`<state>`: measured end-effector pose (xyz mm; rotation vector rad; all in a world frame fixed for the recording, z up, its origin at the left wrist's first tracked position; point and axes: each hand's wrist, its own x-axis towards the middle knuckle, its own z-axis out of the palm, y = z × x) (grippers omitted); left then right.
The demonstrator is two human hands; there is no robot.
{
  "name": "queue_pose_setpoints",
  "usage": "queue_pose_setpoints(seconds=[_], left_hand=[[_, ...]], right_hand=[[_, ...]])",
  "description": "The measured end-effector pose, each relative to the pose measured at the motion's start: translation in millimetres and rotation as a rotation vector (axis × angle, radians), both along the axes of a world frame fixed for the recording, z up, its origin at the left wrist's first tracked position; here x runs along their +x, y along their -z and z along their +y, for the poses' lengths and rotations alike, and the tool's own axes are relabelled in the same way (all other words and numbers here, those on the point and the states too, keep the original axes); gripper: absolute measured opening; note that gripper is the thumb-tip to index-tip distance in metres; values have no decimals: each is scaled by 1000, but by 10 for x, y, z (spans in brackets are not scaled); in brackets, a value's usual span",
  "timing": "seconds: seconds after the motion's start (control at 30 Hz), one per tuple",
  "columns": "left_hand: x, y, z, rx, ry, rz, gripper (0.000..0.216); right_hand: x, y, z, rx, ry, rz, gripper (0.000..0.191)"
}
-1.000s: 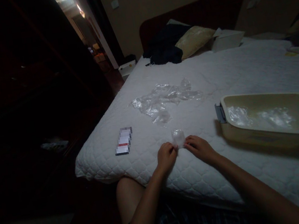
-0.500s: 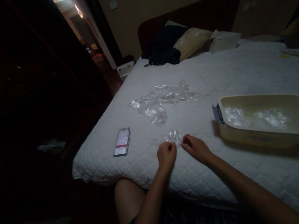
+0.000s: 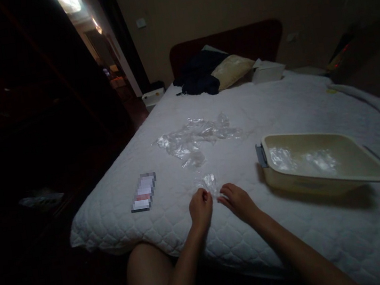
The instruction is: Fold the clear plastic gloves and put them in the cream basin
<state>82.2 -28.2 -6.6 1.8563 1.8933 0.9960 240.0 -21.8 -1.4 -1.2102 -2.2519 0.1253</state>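
Thumb and fingers of the left hand appear to pinch the near edge of a small clear plastic piece; fingertips of the right hand meet its right corner, their hold unclear. Light, even tension would probably suit such thin film. Both forearms converge from the near side over the bed, left of the bin.

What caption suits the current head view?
Left hand and right hand at a piece of clear plastic on a white bed, open tub to the right.
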Motion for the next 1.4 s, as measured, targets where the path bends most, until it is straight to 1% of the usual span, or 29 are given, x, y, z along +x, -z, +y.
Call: queue_pose_setpoints(seconds=[0.1,0.17,0.23,0.5,0.6,0.63,0.7,0.77,0.83,0.97,1.1,1.17,1.27,1.33,1.4], left_hand=[[0,-2,-8,5,10,-6,16],[0,2,-10,16,6,-14,17],[-2,8,-8,21,0,-15,18],[-19,19,-10,55,54,-57,23],[-35,38,-32,111,76,-130,17],[-41,48,-41,136,85,-150,20],[-54,69,-56,188,109,-161,33],[-64,88,-64,231,147,-130,37],[-68,103,-62,257,173,-83,35],[-71,134,-53,269,172,-36,31],[-79,157,-72,301,164,-66,25],[-82,145,-92,324,165,-54,23],[-83,98,-119,380,191,25,22],[-85,71,-122,412,232,80,26],[-86,66,-113,412,278,92,33]], right_hand=[[-23,-4,-38,151,-93,-91,19],[-29,5,-43,204,-129,-121,21],[-28,21,-29,224,-142,-114,23],[-17,58,42,122,-70,-19,25],[-9,62,47,108,-66,3,24],[-8,62,48,106,-66,9,23],[-6,59,50,98,-69,16,23],[-5,54,49,94,-79,19,22],[-4,50,45,99,-98,24,22],[-2,46,27,119,-133,60,24],[6,64,14,147,-131,97,34],[15,82,15,164,-130,99,35],[31,101,20,187,-127,115,31],[42,100,17,201,-126,147,29],[53,92,9,208,-139,189,29]])
